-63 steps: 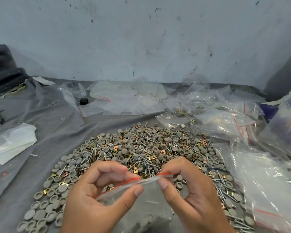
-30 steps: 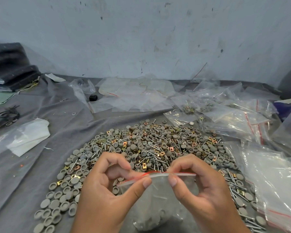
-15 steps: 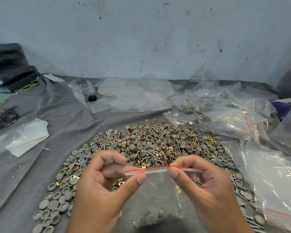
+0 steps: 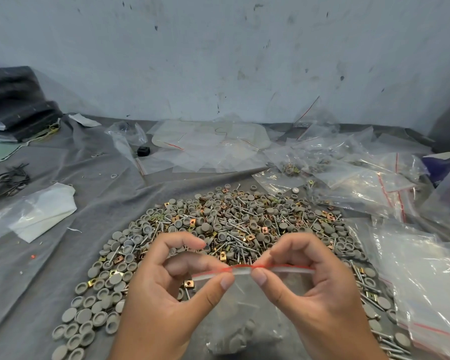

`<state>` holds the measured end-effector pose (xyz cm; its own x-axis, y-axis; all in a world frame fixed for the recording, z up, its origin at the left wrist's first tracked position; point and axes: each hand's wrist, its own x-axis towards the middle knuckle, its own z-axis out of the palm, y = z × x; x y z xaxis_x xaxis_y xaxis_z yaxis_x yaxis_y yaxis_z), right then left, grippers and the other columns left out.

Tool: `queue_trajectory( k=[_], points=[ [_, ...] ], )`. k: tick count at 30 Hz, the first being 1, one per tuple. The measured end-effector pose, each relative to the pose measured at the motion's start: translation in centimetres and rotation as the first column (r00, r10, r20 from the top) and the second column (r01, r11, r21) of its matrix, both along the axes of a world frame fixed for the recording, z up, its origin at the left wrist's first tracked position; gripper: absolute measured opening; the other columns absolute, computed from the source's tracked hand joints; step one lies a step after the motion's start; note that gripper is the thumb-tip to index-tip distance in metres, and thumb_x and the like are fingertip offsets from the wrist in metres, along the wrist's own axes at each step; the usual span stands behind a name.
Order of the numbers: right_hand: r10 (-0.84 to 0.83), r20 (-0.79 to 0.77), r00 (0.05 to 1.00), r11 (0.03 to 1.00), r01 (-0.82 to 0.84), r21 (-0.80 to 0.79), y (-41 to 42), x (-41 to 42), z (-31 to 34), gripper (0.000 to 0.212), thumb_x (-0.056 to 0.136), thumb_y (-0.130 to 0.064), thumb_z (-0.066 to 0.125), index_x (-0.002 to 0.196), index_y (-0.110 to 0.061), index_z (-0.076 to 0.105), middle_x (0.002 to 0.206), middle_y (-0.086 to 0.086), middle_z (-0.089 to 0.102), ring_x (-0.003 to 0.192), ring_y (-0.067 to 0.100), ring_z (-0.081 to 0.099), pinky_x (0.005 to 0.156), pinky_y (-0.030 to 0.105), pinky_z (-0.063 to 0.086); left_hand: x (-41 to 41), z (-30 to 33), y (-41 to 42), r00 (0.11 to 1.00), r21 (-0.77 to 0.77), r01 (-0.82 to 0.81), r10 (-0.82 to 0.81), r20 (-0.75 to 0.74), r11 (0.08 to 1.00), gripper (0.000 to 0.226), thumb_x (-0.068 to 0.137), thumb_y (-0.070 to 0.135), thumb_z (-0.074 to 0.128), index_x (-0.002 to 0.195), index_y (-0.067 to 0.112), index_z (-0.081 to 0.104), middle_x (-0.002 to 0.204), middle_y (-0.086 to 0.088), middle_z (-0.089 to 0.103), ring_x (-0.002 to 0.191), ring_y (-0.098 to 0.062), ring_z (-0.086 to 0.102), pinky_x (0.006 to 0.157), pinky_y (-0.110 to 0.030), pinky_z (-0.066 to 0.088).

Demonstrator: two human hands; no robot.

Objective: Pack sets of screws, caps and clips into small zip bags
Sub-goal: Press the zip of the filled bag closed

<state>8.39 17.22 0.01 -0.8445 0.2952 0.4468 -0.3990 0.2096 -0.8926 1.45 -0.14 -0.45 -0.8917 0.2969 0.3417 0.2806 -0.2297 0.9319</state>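
Note:
A small clear zip bag (image 4: 247, 315) with a red-lined zip strip hangs between both hands, with grey caps and a screw visible inside at its bottom. My left hand (image 4: 164, 294) pinches the zip strip near its left part between thumb and finger. My right hand (image 4: 315, 289) pinches the strip just right of the middle, thumbs almost meeting. Behind the hands lies a big mixed pile (image 4: 234, 224) of grey caps, silver screws and brass-coloured clips on grey cloth (image 4: 94, 203).
Empty and filled zip bags (image 4: 361, 178) are heaped at the right and back. A flat stack of bags (image 4: 424, 281) lies at the near right. White folded plastic (image 4: 39, 214) and black ties (image 4: 11, 178) rest at the left. A small black block (image 4: 143, 151) sits at the back.
The bag has risen slightly and levelled. My fingers have slid along the zip strip, the two thumbs now closer together near its middle.

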Motion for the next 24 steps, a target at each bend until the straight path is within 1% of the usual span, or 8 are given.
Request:
queue_trajectory(
  k=[2,4,6,10,14,16,19,24],
  points=[
    [0.008,0.002,1.0,1.0,-0.008,0.002,-0.1,0.0,0.0,0.026,0.079,-0.047,0.082,0.095,-0.034,0.065,0.091,0.004,0.076,0.081,0.022,0.073,0.074,0.033,0.058,0.0,0.1,0.0,1.0,0.017,-0.025,0.025,0.005,1.0,0.053,0.048,0.061,0.095,0.083,0.039,0.062,0.075,-0.012,0.076,0.066,-0.013,0.072,0.065,-0.016,0.053],
    [0.008,0.007,1.0,1.0,-0.008,0.02,0.1,0.0,0.2,0.026,0.078,-0.046,0.083,0.095,-0.034,0.067,0.091,0.002,0.077,0.081,0.018,0.074,0.073,0.024,0.057,0.0,0.2,0.0,0.999,0.03,-0.041,0.041,0.018,0.999,0.054,0.043,0.06,0.096,0.077,0.038,0.06,0.07,-0.013,0.075,0.065,-0.015,0.073,0.062,-0.016,0.054],
    [0.012,0.035,0.999,0.999,-0.013,0.038,0.6,0.1,0.5,0.03,0.076,-0.045,0.084,0.098,-0.034,0.068,0.093,0.001,0.076,0.082,0.017,0.073,0.071,0.021,0.057,-0.1,0.2,-0.2,0.998,0.013,-0.054,0.053,0.013,0.998,0.054,0.042,0.06,0.097,0.074,0.038,0.059,0.068,-0.013,0.074,0.066,-0.017,0.074,0.063,-0.017,0.055],
    [-0.016,0.089,0.996,0.997,0.009,0.082,2.3,0.3,1.1,0.041,0.072,-0.059,0.082,0.105,-0.038,0.068,0.092,0.002,0.074,0.081,0.017,0.07,0.068,0.033,0.058,-0.3,0.2,-0.8,0.995,-0.051,-0.097,0.099,0.035,0.994,0.058,0.038,0.066,0.094,0.074,0.036,0.06,0.07,-0.009,0.076,0.072,-0.018,0.076,0.071,-0.037,0.054],
    [0.02,0.107,0.994,0.998,-0.015,-0.056,2.9,0.2,1.3,0.05,0.054,-0.059,0.092,0.092,-0.037,0.068,0.072,0.006,0.071,0.066,0.015,0.068,0.055,0.024,0.056,-0.3,0.5,-0.6,0.993,-0.044,-0.093,0.096,0.063,0.995,0.059,0.03,0.067,0.095,0.071,0.035,0.066,0.065,-0.01,0.074,0.068,-0.015,0.076,0.06,-0.016,0.055],
    [0.031,0.106,0.994,0.993,-0.019,-0.116,3.1,0.0,1.2,0.052,0.049,-0.058,0.095,0.087,-0.035,0.067,0.069,0.006,0.069,0.063,0.014,0.066,0.054,0.021,0.053,-0.2,0.7,-0.3,0.992,-0.012,-0.093,0.093,0.089,0.996,0.059,0.029,0.067,0.095,0.072,0.034,0.071,0.067,-0.01,0.075,0.063,-0.011,0.074,0.054,-0.013,0.053],
    [0.035,0.093,0.995,0.985,-0.018,-0.174,3.2,-0.2,1.4,0.053,0.047,-0.058,0.095,0.084,-0.035,0.066,0.069,0.003,0.069,0.06,0.008,0.061,0.054,0.015,0.049,0.0,1.1,-0.3,0.993,-0.011,-0.024,0.025,0.117,1.0,0.061,0.037,0.068,0.093,0.087,0.038,0.076,0.082,-0.008,0.079,0.074,-0.015,0.077,0.058,-0.014,0.054],
    [0.036,0.119,0.992,0.991,-0.02,-0.131,3.4,0.0,1.4,0.051,0.055,-0.061,0.091,0.091,-0.033,0.069,0.075,0.001,0.071,0.065,0.007,0.061,0.057,0.015,0.049,0.1,1.3,-0.7,0.996,-0.09,-0.001,0.009,0.086,0.996,0.062,0.045,0.076,0.087,0.095,0.041,0.076,0.084,-0.003,0.079,0.075,-0.013,0.077,0.061,-0.013,0.054]
  ],
)
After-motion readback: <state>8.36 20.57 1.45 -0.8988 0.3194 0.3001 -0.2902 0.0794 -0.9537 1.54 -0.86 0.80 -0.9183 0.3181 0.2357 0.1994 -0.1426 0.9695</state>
